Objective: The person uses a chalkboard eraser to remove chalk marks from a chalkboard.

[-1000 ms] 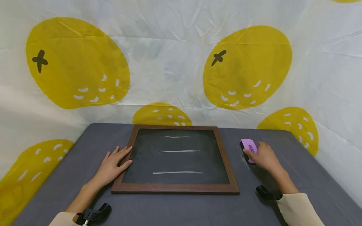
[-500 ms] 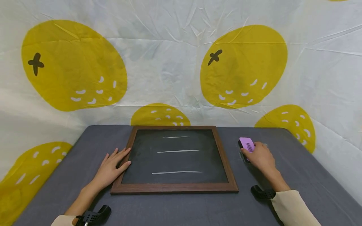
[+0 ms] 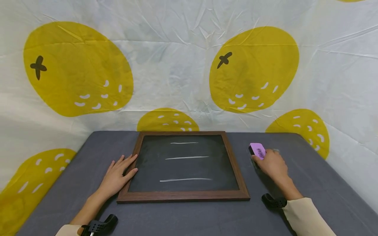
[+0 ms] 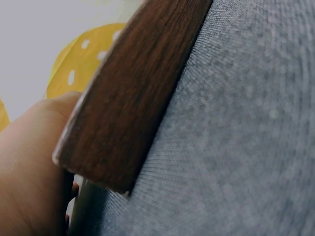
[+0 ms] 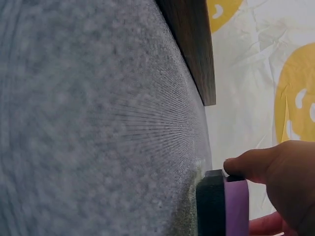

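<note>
Framed chalkboard, wooden frame enclosing a dark slate bearing three horizontal chalk lines, flat at the centre of the grey worktop. Purple eraser with black pad, on the worktop at 3 o'clock of the chalkboard, well apart from its frame. Right hand over the eraser's near end, fingers curled round it, clamped on it. Left hand flat, fingers spread, resting on the frame's 9 o'clock edge. Compared with half a second earlier: no visible shift of eraser or hands.
</note>
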